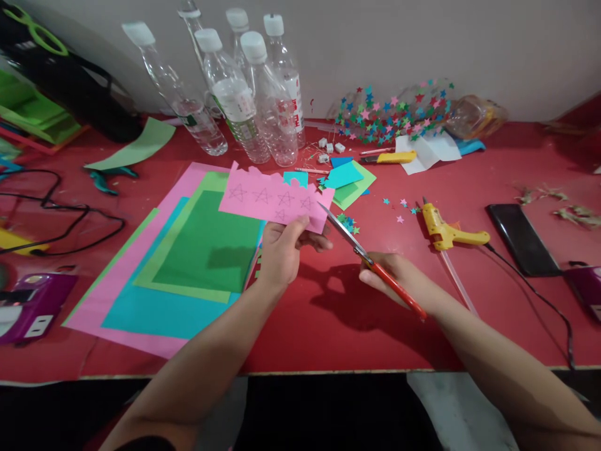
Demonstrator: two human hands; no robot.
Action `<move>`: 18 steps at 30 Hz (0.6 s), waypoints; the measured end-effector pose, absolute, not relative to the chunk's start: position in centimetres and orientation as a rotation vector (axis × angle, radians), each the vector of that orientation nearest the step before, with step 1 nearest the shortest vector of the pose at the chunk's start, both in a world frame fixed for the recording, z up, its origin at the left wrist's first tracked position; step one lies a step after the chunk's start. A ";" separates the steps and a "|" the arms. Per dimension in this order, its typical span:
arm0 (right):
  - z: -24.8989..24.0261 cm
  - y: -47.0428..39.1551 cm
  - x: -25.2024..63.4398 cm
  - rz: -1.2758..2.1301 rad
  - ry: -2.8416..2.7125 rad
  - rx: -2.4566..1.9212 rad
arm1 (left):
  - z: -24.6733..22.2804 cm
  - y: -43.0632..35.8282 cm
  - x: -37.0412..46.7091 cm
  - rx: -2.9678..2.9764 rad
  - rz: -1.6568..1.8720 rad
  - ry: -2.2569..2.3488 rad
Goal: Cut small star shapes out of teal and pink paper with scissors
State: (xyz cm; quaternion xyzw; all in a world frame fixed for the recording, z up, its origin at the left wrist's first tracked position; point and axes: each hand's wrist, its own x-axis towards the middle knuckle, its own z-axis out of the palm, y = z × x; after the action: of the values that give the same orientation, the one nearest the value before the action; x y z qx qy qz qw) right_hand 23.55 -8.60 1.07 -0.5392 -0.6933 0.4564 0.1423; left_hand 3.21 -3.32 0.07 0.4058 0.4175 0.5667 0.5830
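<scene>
A strip of pink paper (251,210) with several stars drawn on it is pinched in my left hand (282,250); its upper edge is cut jagged. My right hand (394,275) grips a pair of scissors (345,233) with red handles. The blade tips reach the right end of the pink strip, and the blades look nearly closed. Below and beside the strip lie small cut-out stars (346,222) on the red table (300,338). To the left is a stack of coloured paper sheets (201,238), green on top.
Several clear plastic bottles (232,94) stand along the wall. A bottle covered in stars (394,113) lies at the back. A yellow cutter knife (397,157), a yellow glue gun (444,232) with its cord, and a black phone (523,239) are to the right. Purple power strip (40,304) sits left.
</scene>
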 end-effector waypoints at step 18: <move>0.6 -9.0 23.3 1.425 -1.895 -1.584 | -0.6 -3.5 3.4 1.060 1.258 0.874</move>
State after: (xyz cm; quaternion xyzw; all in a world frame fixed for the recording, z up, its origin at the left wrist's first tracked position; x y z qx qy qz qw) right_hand 23.29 -9.02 0.55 -0.5495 -0.6577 0.4946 0.1445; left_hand 3.44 -3.53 -0.60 0.4566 0.3767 0.5418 0.5967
